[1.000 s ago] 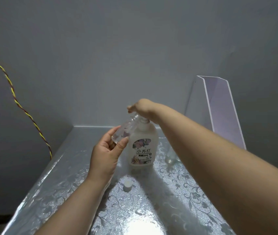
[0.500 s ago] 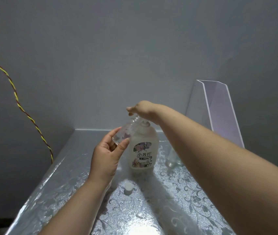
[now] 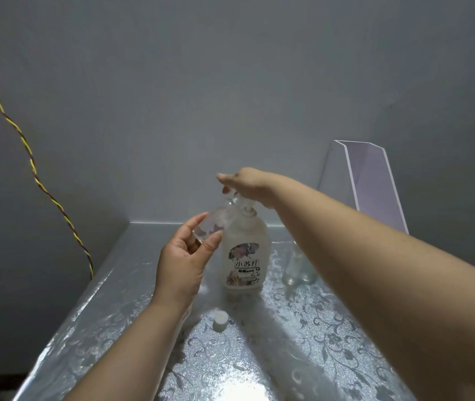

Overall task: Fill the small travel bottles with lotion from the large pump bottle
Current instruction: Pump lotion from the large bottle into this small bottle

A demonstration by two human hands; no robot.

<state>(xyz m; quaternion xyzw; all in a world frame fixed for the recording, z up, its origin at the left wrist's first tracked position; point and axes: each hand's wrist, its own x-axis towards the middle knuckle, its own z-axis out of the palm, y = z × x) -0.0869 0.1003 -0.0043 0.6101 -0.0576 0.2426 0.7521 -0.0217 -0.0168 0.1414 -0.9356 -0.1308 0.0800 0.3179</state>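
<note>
Left hand (image 3: pixel 182 264): thumb and curled fingers hold small travel bottle (image 3: pixel 211 225), tilted, mouth toward the nozzle. Just beside: large pump bottle (image 3: pixel 245 256), upright; right hand (image 3: pixel 245 183) palm-down on its pump head. Below the grip: white cap (image 3: pixel 220 320) on table (image 3: pixel 114 314).

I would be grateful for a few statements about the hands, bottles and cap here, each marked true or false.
The left hand holds a travel bottle tilted at the spout of the pump bottle. True.
The right hand rests on the table. False: it lies on the pump head.
The white cap is screwed onto the travel bottle. False: it lies on the table, before the pump bottle.
A clear bottle stands right of the pump bottle. True.
The pump bottle lies on its side. False: it stands upright.
</note>
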